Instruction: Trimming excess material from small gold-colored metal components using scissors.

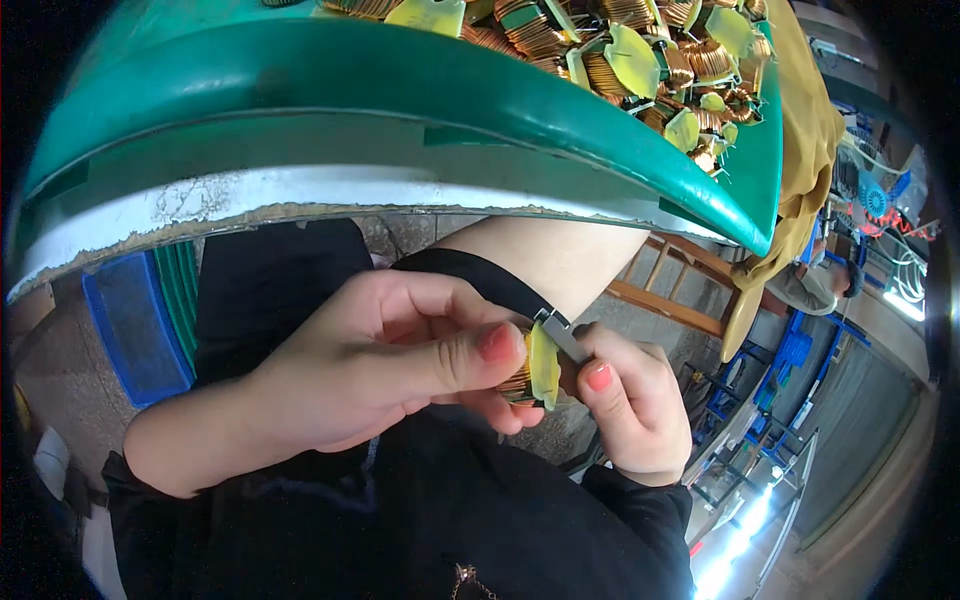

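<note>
Below the green tray (400,75), our left hand (380,370) pinches a copper coil (535,375); our right hand (630,400) grips a metal tool (562,335) against it.

coil (520,385) mostly hidden behind left thumb, metal tool (560,332) half covered by right fingers

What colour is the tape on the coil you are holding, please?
Yellow: the tape covers the copper-wound coil pinched in the left hand, clearest in the head view.
</note>
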{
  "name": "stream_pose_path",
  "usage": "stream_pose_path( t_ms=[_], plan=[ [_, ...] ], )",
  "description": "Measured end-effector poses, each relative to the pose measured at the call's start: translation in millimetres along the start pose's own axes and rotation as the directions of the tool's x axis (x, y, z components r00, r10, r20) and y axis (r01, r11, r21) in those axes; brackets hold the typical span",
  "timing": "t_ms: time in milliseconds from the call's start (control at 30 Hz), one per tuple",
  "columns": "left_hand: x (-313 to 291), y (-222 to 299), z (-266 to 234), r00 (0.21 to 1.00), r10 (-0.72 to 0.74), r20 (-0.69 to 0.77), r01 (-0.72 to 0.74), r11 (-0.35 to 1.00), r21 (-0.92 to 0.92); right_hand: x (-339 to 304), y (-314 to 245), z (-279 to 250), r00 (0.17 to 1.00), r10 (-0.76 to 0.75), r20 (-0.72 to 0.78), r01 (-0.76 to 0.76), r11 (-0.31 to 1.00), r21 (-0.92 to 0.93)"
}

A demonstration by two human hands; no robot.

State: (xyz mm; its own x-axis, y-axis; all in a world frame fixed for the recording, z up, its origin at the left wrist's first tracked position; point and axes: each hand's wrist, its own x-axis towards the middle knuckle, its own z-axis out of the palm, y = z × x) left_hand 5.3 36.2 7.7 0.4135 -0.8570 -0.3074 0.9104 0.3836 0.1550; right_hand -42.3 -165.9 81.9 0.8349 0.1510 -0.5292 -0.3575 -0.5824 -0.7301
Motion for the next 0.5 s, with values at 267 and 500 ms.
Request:
stream_pose_path(
  t_ms=[267,500],
  plan=[
    [1.4,0.3,-0.2,1.0,0.022,-0.009,-0.022,0.999,0.027,-0.1,4.2,0.9,0.997,-0.073,-0.04,0.067,0.989,-0.133],
    [1.0,-3.8,-1.3,0.998,0.053,-0.015,-0.052,0.996,0.074,-1.6,7.0,-1.1,0.991,-0.133,0.018,0.134,0.968,-0.213]
  ],
)
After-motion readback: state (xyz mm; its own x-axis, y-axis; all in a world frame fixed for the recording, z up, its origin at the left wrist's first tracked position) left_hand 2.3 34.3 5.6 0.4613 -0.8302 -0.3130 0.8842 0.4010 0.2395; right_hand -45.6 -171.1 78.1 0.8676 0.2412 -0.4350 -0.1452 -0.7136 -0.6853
